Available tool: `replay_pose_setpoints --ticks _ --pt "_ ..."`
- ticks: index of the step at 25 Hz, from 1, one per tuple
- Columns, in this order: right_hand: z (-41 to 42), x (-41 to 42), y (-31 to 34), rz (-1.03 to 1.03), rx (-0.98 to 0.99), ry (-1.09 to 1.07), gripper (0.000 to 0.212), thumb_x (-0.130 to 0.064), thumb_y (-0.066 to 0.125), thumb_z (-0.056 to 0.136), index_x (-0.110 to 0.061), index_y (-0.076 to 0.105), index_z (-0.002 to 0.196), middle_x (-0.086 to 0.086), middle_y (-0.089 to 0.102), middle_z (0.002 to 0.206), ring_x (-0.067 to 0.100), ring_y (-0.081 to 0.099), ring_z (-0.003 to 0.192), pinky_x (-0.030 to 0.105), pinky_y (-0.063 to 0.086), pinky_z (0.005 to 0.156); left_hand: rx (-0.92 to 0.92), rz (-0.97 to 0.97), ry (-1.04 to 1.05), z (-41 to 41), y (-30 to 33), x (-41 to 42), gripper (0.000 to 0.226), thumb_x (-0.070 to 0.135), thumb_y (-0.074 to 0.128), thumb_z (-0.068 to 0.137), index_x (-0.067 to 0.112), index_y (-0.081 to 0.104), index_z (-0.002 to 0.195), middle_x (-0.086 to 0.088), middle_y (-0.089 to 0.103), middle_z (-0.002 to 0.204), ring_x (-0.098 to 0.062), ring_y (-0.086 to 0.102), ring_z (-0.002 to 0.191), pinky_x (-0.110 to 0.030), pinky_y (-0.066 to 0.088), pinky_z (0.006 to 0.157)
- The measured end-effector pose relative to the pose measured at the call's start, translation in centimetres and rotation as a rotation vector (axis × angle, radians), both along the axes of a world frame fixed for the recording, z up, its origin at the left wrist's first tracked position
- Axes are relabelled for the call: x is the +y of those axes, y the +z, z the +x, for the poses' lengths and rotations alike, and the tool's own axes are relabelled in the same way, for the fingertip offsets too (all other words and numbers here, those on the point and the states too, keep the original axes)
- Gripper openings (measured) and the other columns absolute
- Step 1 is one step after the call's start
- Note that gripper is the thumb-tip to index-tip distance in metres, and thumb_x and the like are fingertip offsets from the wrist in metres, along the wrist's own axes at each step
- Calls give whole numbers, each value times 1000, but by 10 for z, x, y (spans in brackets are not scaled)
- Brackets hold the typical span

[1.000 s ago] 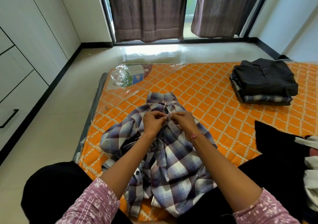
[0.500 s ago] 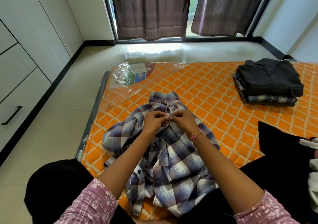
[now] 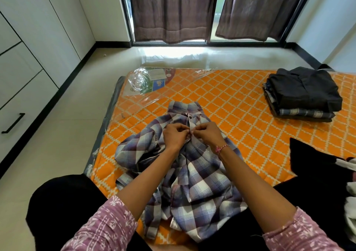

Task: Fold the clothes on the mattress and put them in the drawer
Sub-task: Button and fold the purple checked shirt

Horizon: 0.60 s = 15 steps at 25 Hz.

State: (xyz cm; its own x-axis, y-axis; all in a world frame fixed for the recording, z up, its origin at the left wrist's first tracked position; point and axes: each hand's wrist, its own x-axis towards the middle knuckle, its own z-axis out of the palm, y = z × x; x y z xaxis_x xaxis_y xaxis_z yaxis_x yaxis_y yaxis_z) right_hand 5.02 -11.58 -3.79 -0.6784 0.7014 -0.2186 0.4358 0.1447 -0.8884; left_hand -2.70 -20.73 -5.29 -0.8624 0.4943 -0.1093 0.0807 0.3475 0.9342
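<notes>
**A:** Why is the plaid shirt lying front-up on the orange mattress with its collar pointing away from the person?

**B:** So the placket faces them. Both hands meet at the shirt's front, just below the collar. The left hand is closed, pinching one edge of the placket; the right hand is closed too, pinching the other edge against it. My reading is that a button is being fastened, though the button itself is hidden between the fingers.

**A:** And the button above the hands?

**B:** It sits at the collar and looks already done up. Fastening the front would keep the two halves from sliding apart during folding.

**A:** The rest of the shirt?

**B:** Bunched and loose below the hands, the hem reaching the person's lap, one sleeve crumpled to the left of the placket. It isn't folded yet.

**A:** What's beyond the shirt, to its right?

**B:** A stack of folded clothes, well apart from it, probably waiting to go together. The white drawers stand across the floor, left of the shirt, closed.
</notes>
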Motion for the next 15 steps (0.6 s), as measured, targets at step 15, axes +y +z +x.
replay_pose_setpoints --ticks 15 --pt "-15 -5 -2 572 -135 172 15 -11 59 87 -1 66 78 15 66 80 23 54 70 32 43 62 -439 91 4 -18 3 4 10 3 62 89 7 65 80 -9 65 83 -18 62 73 -23 54 60"
